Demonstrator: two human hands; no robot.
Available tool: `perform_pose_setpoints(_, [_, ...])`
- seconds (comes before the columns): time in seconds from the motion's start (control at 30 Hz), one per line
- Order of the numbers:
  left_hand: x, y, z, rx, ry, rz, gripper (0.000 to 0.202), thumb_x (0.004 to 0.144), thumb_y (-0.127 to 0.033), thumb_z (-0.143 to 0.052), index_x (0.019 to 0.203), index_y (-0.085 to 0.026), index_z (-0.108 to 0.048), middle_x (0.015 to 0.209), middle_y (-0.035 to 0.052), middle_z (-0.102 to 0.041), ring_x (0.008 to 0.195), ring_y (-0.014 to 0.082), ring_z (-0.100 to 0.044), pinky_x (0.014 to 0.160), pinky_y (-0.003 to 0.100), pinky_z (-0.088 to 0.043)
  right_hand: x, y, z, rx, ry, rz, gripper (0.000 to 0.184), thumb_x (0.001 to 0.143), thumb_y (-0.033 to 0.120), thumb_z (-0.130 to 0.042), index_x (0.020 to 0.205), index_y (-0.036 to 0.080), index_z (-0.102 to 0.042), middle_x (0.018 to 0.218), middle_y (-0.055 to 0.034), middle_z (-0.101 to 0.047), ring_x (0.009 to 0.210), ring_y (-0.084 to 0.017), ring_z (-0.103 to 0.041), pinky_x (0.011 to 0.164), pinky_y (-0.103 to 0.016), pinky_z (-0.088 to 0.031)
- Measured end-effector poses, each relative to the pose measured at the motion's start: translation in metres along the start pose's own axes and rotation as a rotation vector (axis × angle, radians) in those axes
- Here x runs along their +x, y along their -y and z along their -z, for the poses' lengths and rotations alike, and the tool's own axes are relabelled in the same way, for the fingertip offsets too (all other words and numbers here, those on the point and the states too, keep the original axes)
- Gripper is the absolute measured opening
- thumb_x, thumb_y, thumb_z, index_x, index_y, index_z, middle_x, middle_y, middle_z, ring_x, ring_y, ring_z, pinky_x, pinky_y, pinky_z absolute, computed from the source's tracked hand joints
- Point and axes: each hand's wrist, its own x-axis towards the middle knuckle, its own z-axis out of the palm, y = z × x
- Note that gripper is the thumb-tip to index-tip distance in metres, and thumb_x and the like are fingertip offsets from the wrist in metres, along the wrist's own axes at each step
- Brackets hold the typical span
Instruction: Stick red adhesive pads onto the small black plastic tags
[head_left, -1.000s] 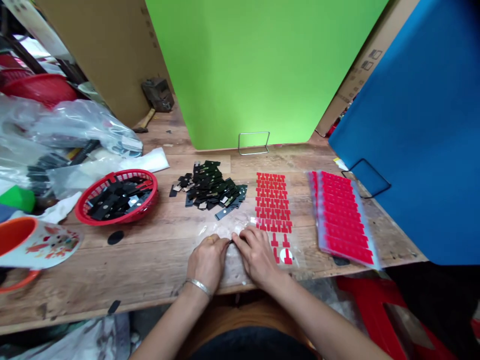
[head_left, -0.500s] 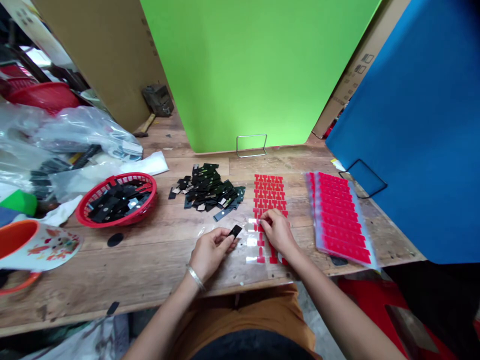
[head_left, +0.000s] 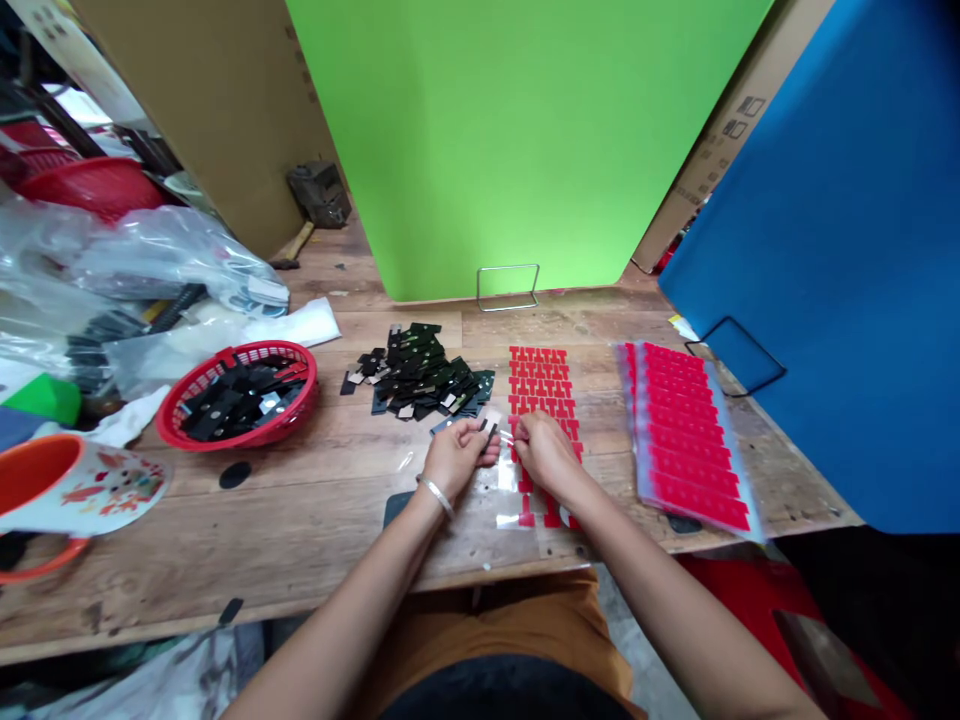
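Note:
My left hand (head_left: 454, 458) pinches a small flat black piece (head_left: 490, 436), held tilted over the table. Close beside it, the closed fingers of my right hand (head_left: 541, 450) hold a small clear strip (head_left: 506, 437) near the black piece; whether the two touch I cannot tell. Under my right hand lies a clear sheet of red T-shaped stickers (head_left: 541, 372), with a bare see-through area along its lower left. Behind my left hand is a loose pile of similar black pieces (head_left: 424, 370).
A red basket (head_left: 169, 420) of black pieces and an orange-and-white mug (head_left: 112, 485) stand to the left. More red sticker sheets (head_left: 686, 435) are stacked at right. Green (head_left: 525, 150) and blue (head_left: 817, 280) boards lean behind, with wire stands.
My left hand has moved right and up with the black piece, turning it on edge. My right hand has lifted a clear strip from the sheet and the hands are now close together.

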Motion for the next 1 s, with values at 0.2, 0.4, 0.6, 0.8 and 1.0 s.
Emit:
perform_pose_setpoints(0.2, [0.025,0.002,-0.016,0.001,-0.018,-0.110,0.014,0.074,-0.018,-0.061,0.083,-0.011,-0.054,0.064,0.0035,-0.067,0.058,0.0110,-0.064,0.058,0.021,-0.053,-0.012,0.003,-0.009,0.042,-0.125,0.084,0.015,0.076,0.011,-0.050,0.065,0.017,-0.058,0.076,-0.0060,-0.052,0.077,-0.019,-0.048,0.070,-0.028,-0.038])
perform_pose_setpoints(0.4, [0.041,0.010,-0.023,0.045,0.016,-0.086,0.008,0.075,-0.015,-0.059,0.079,-0.011,-0.053,0.061,0.0034,-0.066,0.054,0.0113,-0.064,0.058,0.024,-0.054,-0.013,0.003,-0.009,0.109,-0.184,0.099,0.014,0.069,0.005,-0.049,0.066,0.017,-0.054,0.074,-0.0040,-0.051,0.075,-0.018,-0.048,0.070,-0.029,-0.038])
perform_pose_setpoints(0.6, [0.041,0.008,-0.023,0.103,0.017,-0.084,0.007,0.074,-0.014,-0.061,0.077,-0.011,-0.055,0.062,0.0041,-0.066,0.057,0.0128,-0.065,0.056,0.022,-0.054,-0.016,-0.008,-0.001,0.388,-0.165,0.080,0.010,0.067,0.009,-0.049,0.063,0.018,-0.052,0.068,0.0001,-0.052,0.064,-0.014,-0.048,0.060,-0.025,-0.038])
perform_pose_setpoints(0.8, [0.040,0.005,-0.026,0.091,-0.007,-0.058,0.004,0.075,-0.010,-0.058,0.075,-0.011,-0.054,0.059,0.0028,-0.065,0.055,0.0116,-0.064,0.054,0.021,-0.053,-0.025,-0.015,0.008,0.881,-0.122,-0.072,0.002,0.070,0.018,-0.055,0.070,0.017,-0.055,0.072,0.0008,-0.057,0.065,-0.012,-0.052,0.063,-0.024,-0.041])
perform_pose_setpoints(1.0, [0.030,-0.002,-0.024,0.060,0.015,-0.060,0.011,0.071,-0.004,-0.059,0.079,-0.011,-0.056,0.065,0.0038,-0.066,0.058,0.0117,-0.065,0.057,0.022,-0.053,-0.031,0.003,0.013,0.994,-0.215,-0.168,0.014,0.066,0.023,-0.064,0.071,0.017,-0.052,0.064,0.0038,-0.054,0.057,-0.010,-0.050,0.056,-0.022,-0.040])
